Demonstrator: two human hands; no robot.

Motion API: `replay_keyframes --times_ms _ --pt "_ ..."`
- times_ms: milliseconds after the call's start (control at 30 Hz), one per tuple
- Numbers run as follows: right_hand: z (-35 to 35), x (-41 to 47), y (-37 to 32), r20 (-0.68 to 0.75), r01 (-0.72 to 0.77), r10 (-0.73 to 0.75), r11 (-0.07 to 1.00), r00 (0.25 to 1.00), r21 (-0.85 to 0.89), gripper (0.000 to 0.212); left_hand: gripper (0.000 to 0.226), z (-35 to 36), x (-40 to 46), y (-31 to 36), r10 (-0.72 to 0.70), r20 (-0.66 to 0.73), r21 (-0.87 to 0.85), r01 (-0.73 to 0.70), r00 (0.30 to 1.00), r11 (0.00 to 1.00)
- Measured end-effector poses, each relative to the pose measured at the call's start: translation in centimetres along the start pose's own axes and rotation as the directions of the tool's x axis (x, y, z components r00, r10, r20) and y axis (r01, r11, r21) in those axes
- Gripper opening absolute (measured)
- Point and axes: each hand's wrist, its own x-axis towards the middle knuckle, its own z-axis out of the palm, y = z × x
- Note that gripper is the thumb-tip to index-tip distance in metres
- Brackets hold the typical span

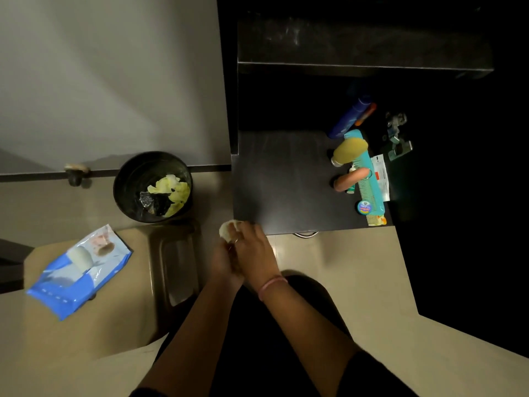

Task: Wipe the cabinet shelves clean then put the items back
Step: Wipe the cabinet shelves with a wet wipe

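A crumpled white wipe (229, 229) sits at the front left corner of the dark cabinet shelf (286, 179). My right hand (253, 247), with a pink band at the wrist, grips the wipe from above. Partly hidden under it, my left hand (221, 260) also holds the wipe. Items stand along the shelf's right side: a blue bottle (347, 121), a yellow bottle (349, 151), a teal comb (369, 176), a peach tube (350, 180) and a small round tin (364, 207). A higher dark shelf (357, 44) lies behind.
A black bin (128, 190) with used yellowish wipes stands on the floor left of the cabinet. A blue wipes pack (77, 273) lies on a beige surface at the left. A metal hinge (396, 136) and a paper packet (380, 176) sit right of the items.
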Motion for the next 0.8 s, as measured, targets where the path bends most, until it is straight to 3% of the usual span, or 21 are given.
replay_keyframes --times_ms 67,133,167,233,300,400,433,467,533,567,633,700,800 --pt "-1.0 1.0 1.9 0.071 -0.013 0.007 0.997 0.997 0.074 0.024 0.03 0.1 0.2 0.2 -0.002 -0.025 -0.052 0.0 1.0 0.999" --pt "-3.0 3.5 5.0 -0.12 -0.204 0.211 0.977 0.97 0.067 0.015 0.03 0.4 0.2 0.4 -0.016 -0.049 -0.113 0.011 0.999 0.993" --pt "-3.9 4.9 7.0 -0.209 -0.368 0.377 0.926 0.902 0.084 0.015 0.029 0.5 0.1 0.5 -0.023 -0.047 -0.127 0.016 0.999 0.992" --pt "-5.4 6.7 9.0 -0.224 -0.583 0.596 0.802 0.771 0.127 0.022 0.03 0.7 -0.1 0.5 -0.027 -0.057 -0.145 0.019 0.998 0.989" --pt "-4.2 7.0 8.3 -0.16 -0.529 0.523 0.849 0.837 0.007 0.036 0.032 0.7 0.1 0.4 -0.037 -0.081 -0.141 0.025 0.996 0.99" --pt "-1.6 4.0 4.4 0.035 -0.248 0.252 0.965 0.967 -0.085 0.033 0.04 1.3 0.2 0.2 -0.04 -0.063 -0.149 0.03 0.997 0.988" --pt "-1.1 2.8 3.2 0.096 -0.122 0.126 0.991 0.987 -0.052 0.042 0.04 1.7 -0.1 0.3 -0.032 -0.048 -0.146 0.025 0.998 0.989" --pt "-1.4 2.1 2.2 0.172 -0.043 0.053 0.997 0.984 -0.06 0.05 0.039 1.9 -0.4 0.2 -0.02 -0.051 -0.127 0.013 0.998 0.992" --pt "-2.5 2.1 2.1 0.332 0.062 -0.039 0.996 0.942 -0.059 0.042 0.036 2.0 -0.5 0.2 0.007 -0.079 -0.089 -0.014 0.997 0.996" --pt "-3.0 2.9 2.8 0.338 0.048 -0.026 0.997 0.941 -0.057 0.033 0.037 1.9 -0.3 0.3 -0.003 -0.079 -0.096 -0.004 0.997 0.995" --pt "-4.8 5.3 4.5 0.169 -0.169 0.161 0.985 0.972 0.031 0.022 0.04 1.5 0.6 0.3 -0.039 -0.078 -0.155 0.026 0.996 0.987" --pt "-6.8 9.0 7.0 -0.038 -0.324 0.323 0.946 0.946 -0.025 0.032 0.041 1.7 0.7 0.6 -0.061 -0.107 -0.181 0.041 0.992 0.983" --pt "-9.1 13.3 10.4 -0.103 -0.507 0.496 0.843 0.862 -0.18 0.042 0.047 2.2 -0.6 0.9 -0.067 -0.12 -0.164 0.047 0.99 0.985"
